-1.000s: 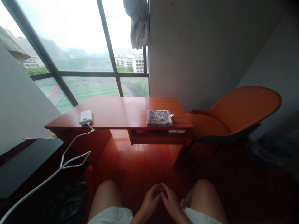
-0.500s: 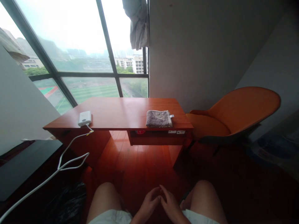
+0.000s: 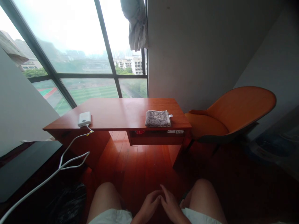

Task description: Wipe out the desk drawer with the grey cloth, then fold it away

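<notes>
Low between my knees, my left hand (image 3: 150, 202) and my right hand (image 3: 169, 202) meet at the fingertips. Their fingers are extended, and neither hand holds anything. Beyond them stands a reddish-brown wooden desk (image 3: 114, 115). A folded grey-brown towel (image 3: 158, 119) with a small white tag lies near its front edge, right of centre. Towards the desk's left end sits a white power bank (image 3: 84, 119), with a white cable (image 3: 62, 158) plugged into its front and looping down to the lower left. Both things are well out of contact with my hands.
An orange chair (image 3: 235, 115) stands right of the desk. On the left are a dark flat surface (image 3: 30, 165) and a black plastic bag (image 3: 67, 202). Under the desktop, a shelf (image 3: 154, 134) holds a red item and white cards. A large window (image 3: 81, 87) rises behind.
The view has shifted very slightly. My hands stay touching at the fingertips, and the towel and power bank remain where they were.
</notes>
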The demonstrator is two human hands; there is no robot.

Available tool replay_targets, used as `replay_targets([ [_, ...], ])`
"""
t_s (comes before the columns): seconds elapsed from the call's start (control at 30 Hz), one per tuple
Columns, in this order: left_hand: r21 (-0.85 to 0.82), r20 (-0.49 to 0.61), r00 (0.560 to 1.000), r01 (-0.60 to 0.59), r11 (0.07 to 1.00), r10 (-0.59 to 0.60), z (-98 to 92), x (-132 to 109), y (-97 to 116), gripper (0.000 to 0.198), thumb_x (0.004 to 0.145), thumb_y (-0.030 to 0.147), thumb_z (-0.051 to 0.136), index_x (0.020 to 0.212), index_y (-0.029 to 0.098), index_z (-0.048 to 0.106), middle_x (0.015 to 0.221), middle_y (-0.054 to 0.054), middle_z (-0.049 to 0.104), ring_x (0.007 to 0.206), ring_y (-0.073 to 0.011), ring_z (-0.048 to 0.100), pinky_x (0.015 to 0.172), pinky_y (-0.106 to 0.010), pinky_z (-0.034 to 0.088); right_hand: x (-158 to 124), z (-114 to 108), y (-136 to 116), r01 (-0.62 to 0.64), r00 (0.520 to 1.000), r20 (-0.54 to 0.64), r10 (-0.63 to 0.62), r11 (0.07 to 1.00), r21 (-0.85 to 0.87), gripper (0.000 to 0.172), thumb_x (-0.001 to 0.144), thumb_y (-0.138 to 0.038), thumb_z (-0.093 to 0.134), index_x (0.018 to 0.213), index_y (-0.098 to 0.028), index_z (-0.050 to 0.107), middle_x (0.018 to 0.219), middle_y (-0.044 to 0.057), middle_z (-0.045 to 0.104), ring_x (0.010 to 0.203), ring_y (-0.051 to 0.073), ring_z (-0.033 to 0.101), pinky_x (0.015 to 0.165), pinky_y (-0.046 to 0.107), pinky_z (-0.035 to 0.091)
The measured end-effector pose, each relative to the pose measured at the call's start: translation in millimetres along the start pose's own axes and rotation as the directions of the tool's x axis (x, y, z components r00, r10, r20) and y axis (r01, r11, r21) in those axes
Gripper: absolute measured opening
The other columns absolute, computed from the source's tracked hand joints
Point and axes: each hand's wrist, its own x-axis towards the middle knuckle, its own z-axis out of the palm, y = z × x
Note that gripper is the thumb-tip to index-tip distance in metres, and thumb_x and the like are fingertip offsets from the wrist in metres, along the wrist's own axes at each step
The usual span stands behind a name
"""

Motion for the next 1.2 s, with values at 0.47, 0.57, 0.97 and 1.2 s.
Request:
replay_targets([
  [0.47,0.072,-0.002,1.000,-0.031,0.997,0.031,6.0,-3.2,1.2,0.030,0.089,0.036,0.047,0.091,0.016,0.068,0.093,-0.005,0.071,0.089,-0.0203,0.062,0.079,-0.027,0.046,-1.2,-0.5,8.0,-0.015,1.000,0.015,0.015,1.000,-0.020,0.056,0.088,-0.038,0.038,0.137,-0.013,0.042,0.136,0.013,0.053,0.123,0.019,0.052,0.106,0.031,0.037],
  [0.57,0.092,0.010,1.000,-0.026,0.995,0.025,7.5,-3.1,-2.1,0.029,0.088,0.036,0.048,0.089,0.015,0.068,0.091,-0.005,0.071,0.087,-0.0200,0.061,0.078,-0.026,0.045,-2.1,-1.5,9.2,-0.016,1.000,0.012,0.017,0.999,-0.047,0.056,0.088,-0.038,0.037,0.136,-0.011,0.043,0.135,0.014,0.054,0.122,0.020,0.053,0.106,0.032,0.037],
  [0.97,0.089,0.070,0.997,-0.016,0.996,0.010,9.5,-3.2,-0.7,0.029,0.087,0.036,0.049,0.090,0.017,0.070,0.092,-0.004,0.070,0.086,-0.0203,0.060,0.077,-0.026,0.043,-9.4,-12.4,4.6,-0.035,0.999,0.014,0.037,0.992,-0.125,0.051,0.087,-0.035,0.036,0.130,-0.011,0.051,0.132,0.013,0.058,0.121,0.021,0.053,0.104,0.032,0.037],
  [1.2,0.086,0.062,0.998,0.000,0.996,-0.006,8.9,-4.5,0.0,0.025,0.086,0.032,0.049,0.088,0.016,0.068,0.088,-0.003,0.069,0.084,-0.0197,0.059,0.074,-0.025,0.043,-8.8,-10.7,3.7,-0.013,1.000,0.018,0.015,0.992,-0.129,0.051,0.087,-0.033,0.036,0.129,-0.009,0.051,0.131,0.016,0.058,0.120,0.024,0.055,0.103,0.035,0.039],
])
